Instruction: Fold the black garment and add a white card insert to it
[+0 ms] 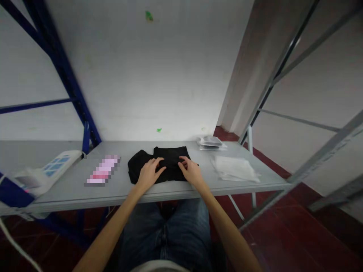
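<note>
We look down on the long pale grey surface [121, 148], its front edge close to the lap, probably so both arms reach across easily. The long white plastic unit with blue panels [55, 165] lies towards the left end, likely to stay out of the arms' way. The soft black fabric piece [170, 152] lies mid-surface in front of the lap, we judge for equal reach. To the right, the flat translucent white plastic sheets [236, 168] and, behind them, the small stack of clear-wrapped packets [210, 142] seem set aside yet handy. The left hand [149, 172] and right hand [192, 170] are open, palms down, fingers parted, fingertips on the fabric, seemingly to steady or flatten it. We see the fabric as plain and dark: a broad panel with a straight back edge, a rounder lobe at left, small corners.
</note>
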`<move>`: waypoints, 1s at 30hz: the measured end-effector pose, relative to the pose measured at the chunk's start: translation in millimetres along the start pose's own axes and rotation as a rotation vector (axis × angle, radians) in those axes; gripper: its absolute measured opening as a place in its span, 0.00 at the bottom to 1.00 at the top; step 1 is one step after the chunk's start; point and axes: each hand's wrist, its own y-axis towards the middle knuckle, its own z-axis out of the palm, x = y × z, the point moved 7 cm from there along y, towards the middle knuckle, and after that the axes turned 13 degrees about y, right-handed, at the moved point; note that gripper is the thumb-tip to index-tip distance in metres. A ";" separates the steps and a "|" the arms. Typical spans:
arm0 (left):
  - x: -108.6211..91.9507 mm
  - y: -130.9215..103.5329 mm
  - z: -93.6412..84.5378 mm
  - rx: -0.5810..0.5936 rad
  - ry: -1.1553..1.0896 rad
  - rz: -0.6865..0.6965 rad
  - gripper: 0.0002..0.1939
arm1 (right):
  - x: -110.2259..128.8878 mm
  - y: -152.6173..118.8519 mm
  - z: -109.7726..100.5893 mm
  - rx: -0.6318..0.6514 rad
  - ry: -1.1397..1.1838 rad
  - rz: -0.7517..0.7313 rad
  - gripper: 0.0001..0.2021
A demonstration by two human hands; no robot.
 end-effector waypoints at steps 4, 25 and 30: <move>-7.7 -0.2 0.8 -0.046 0.067 0.057 0.15 | 6.4 -1.7 -3.9 -0.014 -0.076 -0.022 0.14; -1.3 -8.8 -11.8 -0.161 -0.090 0.048 0.12 | -90.2 -19.9 -170.2 0.019 -0.601 0.391 0.08; -9.7 -11.3 -24.2 -0.229 -0.136 0.052 0.19 | 1.2 -8.0 -149.0 -0.279 -0.510 -0.028 0.12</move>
